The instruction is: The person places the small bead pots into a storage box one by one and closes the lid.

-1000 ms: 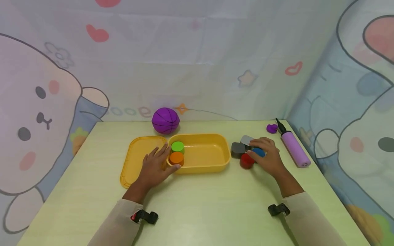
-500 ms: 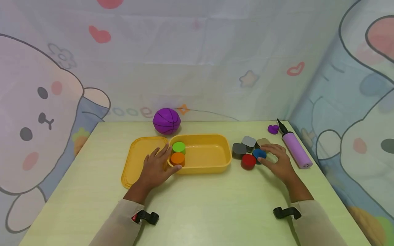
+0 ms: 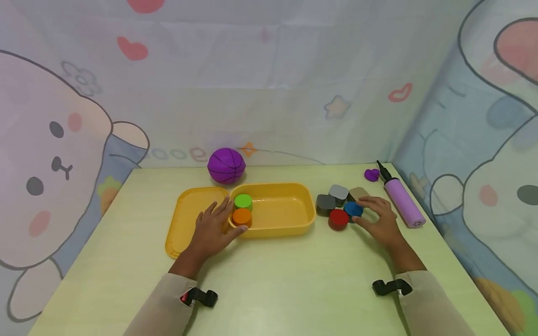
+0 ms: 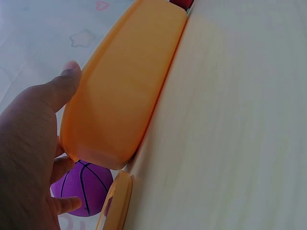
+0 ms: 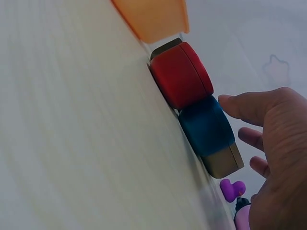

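An orange round piece (image 3: 242, 217) and a green one (image 3: 243, 201) stand at the left end of the yellow box (image 3: 281, 232). My left hand (image 3: 213, 232) rests at the box's left end, fingers spread, thumb on the near rim. On the right, my right hand (image 3: 381, 223) is beside the blue round piece (image 3: 353, 209), thumb and fingers apart, holding nothing. Left of the blue piece is a red one (image 3: 338, 219). Behind them are a dark grey piece (image 3: 325, 204), a light grey piece (image 3: 338, 193) and a tan piece (image 3: 358, 192), partly hidden by the fingers.
The yellow lid (image 3: 187, 219) lies left of the box, partly under my left hand. A purple ball (image 3: 226, 165) stands behind the box. At the back right lie a small purple object (image 3: 371, 175) and a pink pump (image 3: 405, 203). Patterned cloth hangs behind and at the sides.
My right hand has moved back to the right from over the grouped pieces, uncovering the blue and tan ones. My left hand has stayed at the box's end.
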`<action>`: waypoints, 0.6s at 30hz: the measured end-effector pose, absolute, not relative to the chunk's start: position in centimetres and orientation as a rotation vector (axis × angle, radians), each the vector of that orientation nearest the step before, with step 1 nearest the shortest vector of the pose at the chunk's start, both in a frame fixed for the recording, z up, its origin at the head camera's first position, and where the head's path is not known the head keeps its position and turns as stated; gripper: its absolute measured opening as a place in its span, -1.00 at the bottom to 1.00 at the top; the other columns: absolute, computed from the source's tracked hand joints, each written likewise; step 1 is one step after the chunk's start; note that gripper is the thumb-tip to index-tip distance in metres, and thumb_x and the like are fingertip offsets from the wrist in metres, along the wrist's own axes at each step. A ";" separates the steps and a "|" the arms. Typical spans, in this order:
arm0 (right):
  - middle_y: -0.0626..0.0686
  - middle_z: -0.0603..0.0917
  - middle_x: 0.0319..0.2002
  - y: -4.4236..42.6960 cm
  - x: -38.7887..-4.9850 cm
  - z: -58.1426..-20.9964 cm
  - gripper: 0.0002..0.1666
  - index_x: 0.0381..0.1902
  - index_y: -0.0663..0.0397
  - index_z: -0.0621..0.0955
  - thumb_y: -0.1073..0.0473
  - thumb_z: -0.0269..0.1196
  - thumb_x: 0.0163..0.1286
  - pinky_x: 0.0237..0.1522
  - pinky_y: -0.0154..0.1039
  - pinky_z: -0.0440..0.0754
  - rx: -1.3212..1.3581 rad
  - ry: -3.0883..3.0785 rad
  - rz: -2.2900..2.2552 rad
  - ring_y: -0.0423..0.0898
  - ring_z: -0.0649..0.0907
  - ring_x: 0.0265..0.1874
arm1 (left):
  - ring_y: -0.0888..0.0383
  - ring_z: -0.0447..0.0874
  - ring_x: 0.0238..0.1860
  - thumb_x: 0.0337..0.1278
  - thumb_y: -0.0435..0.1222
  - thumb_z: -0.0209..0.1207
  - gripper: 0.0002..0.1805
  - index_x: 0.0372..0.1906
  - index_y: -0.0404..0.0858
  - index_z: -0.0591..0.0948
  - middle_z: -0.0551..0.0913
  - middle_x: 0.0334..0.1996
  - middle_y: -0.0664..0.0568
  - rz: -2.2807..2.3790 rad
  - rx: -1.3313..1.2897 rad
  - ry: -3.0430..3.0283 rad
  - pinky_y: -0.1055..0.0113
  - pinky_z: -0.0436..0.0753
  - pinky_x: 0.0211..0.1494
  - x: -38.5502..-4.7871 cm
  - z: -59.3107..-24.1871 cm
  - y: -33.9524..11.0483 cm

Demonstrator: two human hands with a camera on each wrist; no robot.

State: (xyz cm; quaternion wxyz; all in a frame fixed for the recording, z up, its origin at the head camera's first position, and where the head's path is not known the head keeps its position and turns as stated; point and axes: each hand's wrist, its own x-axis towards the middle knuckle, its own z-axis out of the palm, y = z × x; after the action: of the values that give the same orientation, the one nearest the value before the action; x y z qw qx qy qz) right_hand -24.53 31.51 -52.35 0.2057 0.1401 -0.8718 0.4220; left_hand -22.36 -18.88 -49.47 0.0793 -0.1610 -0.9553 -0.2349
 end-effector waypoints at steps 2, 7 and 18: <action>0.40 0.63 0.26 31.6 -24.5 -52.5 -0.47 0.17 0.36 0.74 0.42 0.58 0.23 0.39 0.64 0.17 0.359 -2.420 1.175 0.40 0.39 0.43 | -0.40 0.10 0.75 0.42 0.28 0.26 0.01 0.75 -0.15 0.25 0.14 0.79 0.03 -0.699 -0.486 -2.863 -0.67 0.07 0.61 -22.4 -49.4 -18.8; 0.28 0.64 0.20 31.5 -24.0 -52.5 -0.49 0.19 0.23 0.77 0.29 0.61 0.28 0.31 0.27 0.48 0.259 -2.474 1.181 0.19 0.48 0.35 | -0.41 0.14 0.74 0.42 0.27 0.26 0.01 0.74 -0.15 0.26 0.16 0.79 0.02 -0.672 -0.485 -2.862 -0.67 0.11 0.60 -22.3 -49.4 -18.8; 0.29 0.77 0.10 31.7 -24.1 -52.8 -0.53 0.15 0.25 0.82 0.30 0.62 0.28 0.01 -0.56 0.53 0.267 -2.480 1.158 0.05 0.66 0.00 | -0.41 0.14 0.73 0.41 0.27 0.27 0.00 0.74 -0.16 0.28 0.17 0.78 0.02 -0.690 -0.489 -2.848 -0.68 0.10 0.60 -22.4 -49.6 -18.8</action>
State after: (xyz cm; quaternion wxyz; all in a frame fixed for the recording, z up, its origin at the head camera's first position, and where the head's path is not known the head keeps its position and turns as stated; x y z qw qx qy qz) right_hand -24.13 31.73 -52.76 0.1945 0.0952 -0.8847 0.4129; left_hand -22.44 -18.83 -49.56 0.0851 -0.1638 -0.9552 -0.2315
